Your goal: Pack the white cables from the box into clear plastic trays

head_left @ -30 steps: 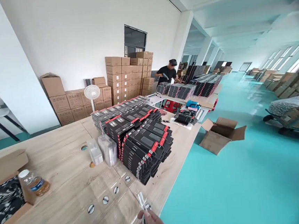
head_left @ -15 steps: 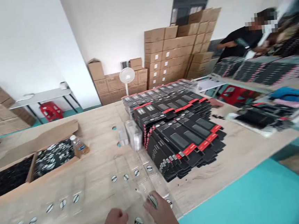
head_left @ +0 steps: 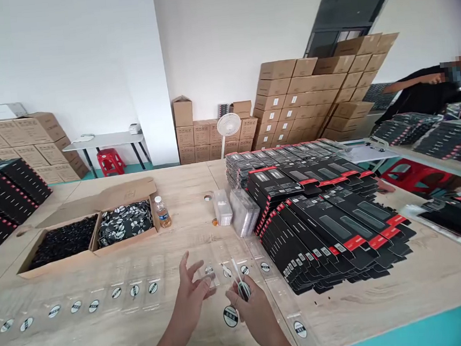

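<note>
Across a long pale wood-grain workbench (head_left: 391,309), clear plastic sleeves (head_left: 114,280) lie in a row, each bearing a round black-and-white label (head_left: 230,317). At the centre, the left hand (head_left: 191,297) is open, its fingers (head_left: 185,260) spread wide and near the sleeves. Just beside it, the right hand (head_left: 252,307) pinches a small round disc (head_left: 243,290), with a thin white strip (head_left: 234,267) rising from it; what the disc is exactly is too small to tell.

At 1 o'clock, black retail boxes with red tabs (head_left: 324,224) stand in a large stack, touching two clear plastic cases (head_left: 233,207) on their left. At 10 o'clock, a cardboard tray (head_left: 56,263) holds dark pieces beside black-and-white patterned ones, next to a water bottle (head_left: 162,212).

Cartons (head_left: 304,96) rise against the white wall (head_left: 211,40) at 12 o'clock, near a pedestal fan (head_left: 228,124). A red stool (head_left: 110,162) sits under a white table (head_left: 104,141) at 11 o'clock. At 2 o'clock, a co-worker in a black shirt (head_left: 429,91) leans over another bench.
</note>
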Demonstrator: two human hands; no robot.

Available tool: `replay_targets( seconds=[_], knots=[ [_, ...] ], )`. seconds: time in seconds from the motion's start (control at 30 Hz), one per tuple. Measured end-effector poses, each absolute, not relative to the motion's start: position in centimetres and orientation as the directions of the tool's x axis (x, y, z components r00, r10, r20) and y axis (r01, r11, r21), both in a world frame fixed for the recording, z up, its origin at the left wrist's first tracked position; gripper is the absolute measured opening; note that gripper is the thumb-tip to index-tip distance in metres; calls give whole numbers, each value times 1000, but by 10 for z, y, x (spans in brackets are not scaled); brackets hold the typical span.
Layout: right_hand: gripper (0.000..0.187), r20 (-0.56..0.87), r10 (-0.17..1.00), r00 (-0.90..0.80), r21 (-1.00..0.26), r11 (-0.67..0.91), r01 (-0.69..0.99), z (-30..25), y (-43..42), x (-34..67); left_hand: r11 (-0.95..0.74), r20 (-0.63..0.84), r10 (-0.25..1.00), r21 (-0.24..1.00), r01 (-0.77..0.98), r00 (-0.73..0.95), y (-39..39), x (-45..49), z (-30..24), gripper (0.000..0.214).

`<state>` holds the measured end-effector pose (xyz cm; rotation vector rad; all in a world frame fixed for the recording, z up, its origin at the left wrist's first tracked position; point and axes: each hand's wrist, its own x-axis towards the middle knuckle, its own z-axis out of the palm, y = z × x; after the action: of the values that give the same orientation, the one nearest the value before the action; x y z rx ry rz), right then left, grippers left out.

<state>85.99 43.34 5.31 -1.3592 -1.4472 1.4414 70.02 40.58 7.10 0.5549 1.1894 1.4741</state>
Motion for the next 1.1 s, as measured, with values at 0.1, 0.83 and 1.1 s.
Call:
replay_targets(
  seconds=[0.1,0.83,1.1],
  knots=[
    [33,-227,952,-203,-971,-207,116,55,436,849,71,-222,945,856,-512,-241,411,687,75,76],
    [40,-370,897,-241,-926,-376,23,88,416,820,40,-139,952,940,-338,-273,423,692,63,25],
    [27,-252,961,-111,-941,-217,259,91,421,820,18,-154,899,948,-316,-410,422,694,53,24]
  ],
)
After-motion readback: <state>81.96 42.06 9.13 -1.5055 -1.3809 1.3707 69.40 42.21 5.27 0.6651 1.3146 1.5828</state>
